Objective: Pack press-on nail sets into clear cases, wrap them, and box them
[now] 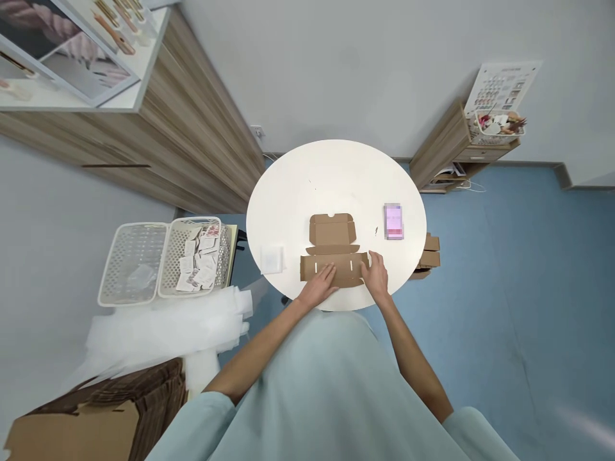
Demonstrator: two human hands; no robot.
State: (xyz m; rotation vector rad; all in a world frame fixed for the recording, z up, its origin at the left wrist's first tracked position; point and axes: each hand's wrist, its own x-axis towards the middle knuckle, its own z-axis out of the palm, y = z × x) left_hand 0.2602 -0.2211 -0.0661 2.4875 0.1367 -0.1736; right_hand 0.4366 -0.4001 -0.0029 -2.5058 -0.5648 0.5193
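Note:
Unfolded on the white round table (288, 186) is a brown cardboard box blank (332, 233), its lid part farther from me and its slotted base part nearer. My left hand (318, 287) rests flat on the near part, fingers stretched over the cardboard. At the right end of that part, my right hand (376, 276) has the raised end flap between thumb and fingers. To the right lies a phone-sized pink and purple item (394, 221), blurred out. A small white square packet or pad (271, 260) sits at the table's left edge.
Left of the table stands a white basket (221, 256) of small packets, lid folded back. Below it are a roll of white wrap (168, 330) and stacked flat cardboard (81, 422). More brown boxes (429, 258) are at the right. A wooden cabinet (202, 121) stands back left.

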